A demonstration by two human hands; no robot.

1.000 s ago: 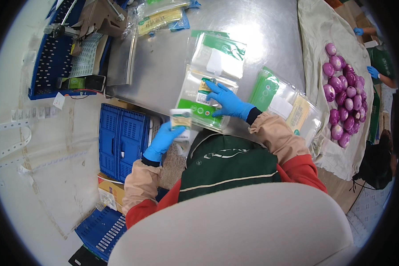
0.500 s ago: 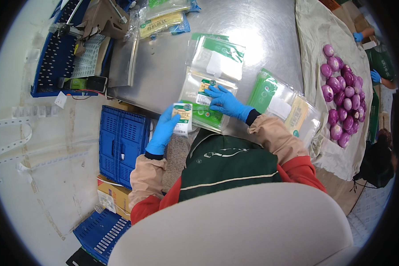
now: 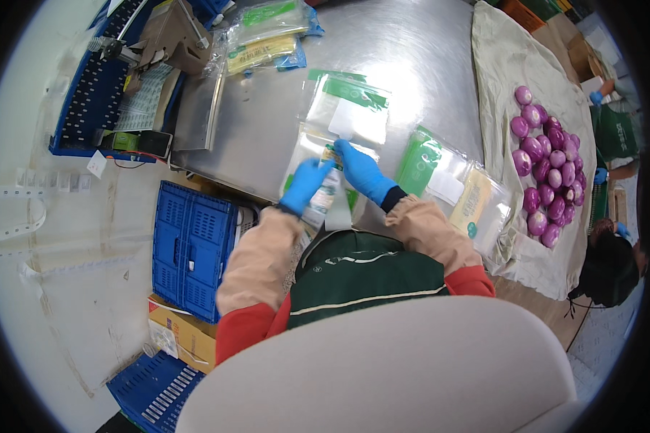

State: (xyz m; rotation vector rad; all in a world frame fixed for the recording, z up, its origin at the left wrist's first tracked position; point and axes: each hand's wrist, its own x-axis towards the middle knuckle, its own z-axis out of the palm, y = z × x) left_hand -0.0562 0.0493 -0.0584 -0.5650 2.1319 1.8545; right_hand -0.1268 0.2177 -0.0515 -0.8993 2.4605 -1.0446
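In blue gloves, both my hands meet over a clear plastic bag with green print [image 3: 310, 138] at the near edge of the metal table. My left hand [image 3: 307, 186] is closed on a small strip of printed labels [image 3: 321, 203], with a pale backing strip [image 3: 339, 211] hanging beside it. My right hand [image 3: 366, 175] is closed too, its fingertips pinching at the label's upper end close to the left fingers. Just beyond lies a second clear bag with a green band [image 3: 354, 94]. To the right are more green-printed bags [image 3: 420, 162] and a bag with a yellow label [image 3: 471, 200].
Red onions [image 3: 549, 166] lie on a beige cloth [image 3: 494, 65] at the right. Further bags [image 3: 267, 50] and a label dispenser [image 3: 170, 36] are at the far left. Blue crates [image 3: 195, 249] stand left below the table. A co-worker [image 3: 617, 133] is at the far right.
My left hand has moved right and in toward the right hand, bringing the labels over the bag. The right hand has gone from lying spread on the bag to a pinch.
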